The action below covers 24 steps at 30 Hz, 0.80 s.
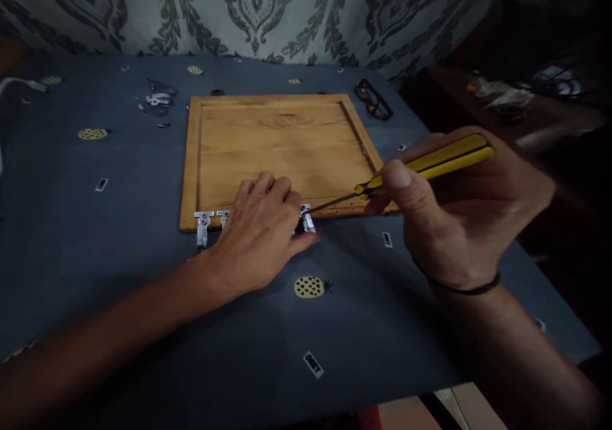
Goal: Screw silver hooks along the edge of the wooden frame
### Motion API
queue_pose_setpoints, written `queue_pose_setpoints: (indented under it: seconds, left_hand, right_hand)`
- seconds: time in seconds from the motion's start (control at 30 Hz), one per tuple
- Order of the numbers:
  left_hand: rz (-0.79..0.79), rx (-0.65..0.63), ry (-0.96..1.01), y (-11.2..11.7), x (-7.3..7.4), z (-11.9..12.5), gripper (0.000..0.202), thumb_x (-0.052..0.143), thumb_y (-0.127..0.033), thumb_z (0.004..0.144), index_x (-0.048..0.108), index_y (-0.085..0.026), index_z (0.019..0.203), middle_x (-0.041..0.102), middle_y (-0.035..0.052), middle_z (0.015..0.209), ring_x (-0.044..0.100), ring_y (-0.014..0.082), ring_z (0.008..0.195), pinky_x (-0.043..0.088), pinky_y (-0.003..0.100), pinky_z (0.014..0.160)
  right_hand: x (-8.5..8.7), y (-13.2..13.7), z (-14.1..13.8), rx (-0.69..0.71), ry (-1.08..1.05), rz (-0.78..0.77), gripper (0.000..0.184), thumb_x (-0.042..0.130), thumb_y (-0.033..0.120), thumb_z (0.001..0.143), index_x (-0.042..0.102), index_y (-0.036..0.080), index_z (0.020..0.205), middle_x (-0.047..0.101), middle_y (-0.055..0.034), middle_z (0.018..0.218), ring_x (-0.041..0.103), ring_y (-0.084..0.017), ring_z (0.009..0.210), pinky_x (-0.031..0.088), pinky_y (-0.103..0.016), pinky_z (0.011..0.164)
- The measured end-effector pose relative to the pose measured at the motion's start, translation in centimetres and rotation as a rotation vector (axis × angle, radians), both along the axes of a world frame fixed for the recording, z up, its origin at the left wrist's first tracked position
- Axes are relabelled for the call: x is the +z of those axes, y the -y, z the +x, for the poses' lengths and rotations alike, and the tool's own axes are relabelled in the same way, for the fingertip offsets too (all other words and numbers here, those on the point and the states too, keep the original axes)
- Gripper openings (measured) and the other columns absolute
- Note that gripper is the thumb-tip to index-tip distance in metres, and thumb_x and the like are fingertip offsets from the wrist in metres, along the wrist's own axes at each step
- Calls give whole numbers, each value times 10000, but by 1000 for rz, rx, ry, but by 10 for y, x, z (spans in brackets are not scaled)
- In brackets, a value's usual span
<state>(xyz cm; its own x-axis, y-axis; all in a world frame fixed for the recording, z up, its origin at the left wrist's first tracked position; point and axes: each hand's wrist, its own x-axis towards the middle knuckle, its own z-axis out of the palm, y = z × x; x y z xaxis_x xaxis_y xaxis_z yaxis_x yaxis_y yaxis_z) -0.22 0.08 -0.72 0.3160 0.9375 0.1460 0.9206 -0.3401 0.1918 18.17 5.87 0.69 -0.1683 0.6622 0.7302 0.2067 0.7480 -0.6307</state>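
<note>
Screwdriver [442, 161] slants through the right grip [454, 213], tip at metal fitting [308, 223]

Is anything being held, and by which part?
The right hand holds a screwdriver by its yellow handle. The left hand lies over the near edge of the wooden panel; whether it grips anything is unclear.

Panel [277, 146] on table [119, 245], hinges [203, 218] on near edge, glasses [373, 103] right

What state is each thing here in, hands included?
Wooden panel: lying flat
Rightmost hinge: at panel's near edge, fastening unclear
Screwdriver: tip at that hinge
Left hand: resting over panel's near edge
Right hand: gripping screwdriver
Glasses: lying down, unworn
Tablecloth: spread out
</note>
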Motion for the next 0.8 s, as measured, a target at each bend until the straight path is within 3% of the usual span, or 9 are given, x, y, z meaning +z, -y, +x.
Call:
queue_pose_setpoints:
  seconds: [0.33,0.6,0.8]
  left_hand:
    - [1,1,17,0,-2,-1,363,720,-497,937,714,-147,1033,664,108,1071,563,316,1097,441,432,905]
    - [-38,-3,24,0,0,1,371,714,-500,942,717,-149,1059,664,100,1069,569,317,1112,465,452,925]
    - [4,-21,30,0,-1,1,339,714,-468,948,712,-136,1018,665,104,1035,577,314,1075,471,450,891]
  right_hand:
    - [0,-2,2,-22,74,49,180,855,304,830,700,223,790,634,49,574,566,-109,434,389,-265,399]
    - [-2,-4,7,31,103,46,118,806,143,830,731,226,868,659,49,619,606,-111,487,430,-288,438]
    - [5,3,7,44,158,53,175,818,141,794,760,263,906,720,11,771,642,-173,590,480,-369,512]
